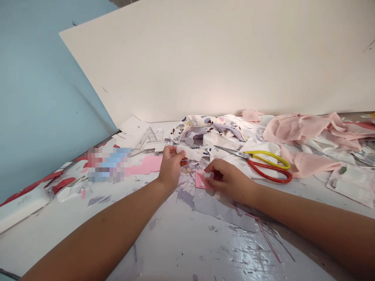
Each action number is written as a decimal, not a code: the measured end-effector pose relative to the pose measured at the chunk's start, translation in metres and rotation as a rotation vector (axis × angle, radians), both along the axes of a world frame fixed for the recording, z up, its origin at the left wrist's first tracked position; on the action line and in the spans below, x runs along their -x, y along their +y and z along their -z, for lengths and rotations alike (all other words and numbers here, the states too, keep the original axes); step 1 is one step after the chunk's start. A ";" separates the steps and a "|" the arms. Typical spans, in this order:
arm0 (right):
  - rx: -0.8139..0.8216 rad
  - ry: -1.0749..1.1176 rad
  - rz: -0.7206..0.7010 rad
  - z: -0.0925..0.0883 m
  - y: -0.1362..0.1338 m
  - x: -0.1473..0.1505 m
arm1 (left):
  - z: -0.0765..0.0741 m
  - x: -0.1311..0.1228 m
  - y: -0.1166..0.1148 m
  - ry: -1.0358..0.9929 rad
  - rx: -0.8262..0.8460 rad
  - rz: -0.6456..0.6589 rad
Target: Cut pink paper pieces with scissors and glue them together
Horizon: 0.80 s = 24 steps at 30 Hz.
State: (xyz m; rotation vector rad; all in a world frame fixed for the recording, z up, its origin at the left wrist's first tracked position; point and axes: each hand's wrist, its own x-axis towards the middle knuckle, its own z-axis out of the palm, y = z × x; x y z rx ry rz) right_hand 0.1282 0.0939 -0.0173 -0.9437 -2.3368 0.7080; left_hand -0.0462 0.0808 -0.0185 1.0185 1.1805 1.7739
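Observation:
In the head view, my left hand (pixel 172 167) pinches a white strip (pixel 190 153), which could be paper or cloth. An orange-tipped item shows partly behind those fingers; I cannot tell what it is. Just to the right, the thumb and forefinger of my right hand (pixel 230 180) close on a small white scrap (pixel 208 175). That scrap lies over a small pink piece (pixel 200 180) on the table. Beyond my right hand, scissors (pixel 260 162) with one yellow and one red handle rest on cloth, blades pointing left.
Floral fabric (pixel 191 124) and pink cloth (pixel 299 128) are heaped at the back against a white board (pixel 219 58). A clear set square (pixel 146 138) and pink paper (pixel 150 164) lie to the left. Scraps and thread litter the table (pixel 164 242).

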 end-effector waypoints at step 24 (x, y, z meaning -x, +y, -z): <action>0.365 0.064 -0.012 0.003 0.003 0.000 | 0.001 -0.001 -0.001 0.020 0.028 0.012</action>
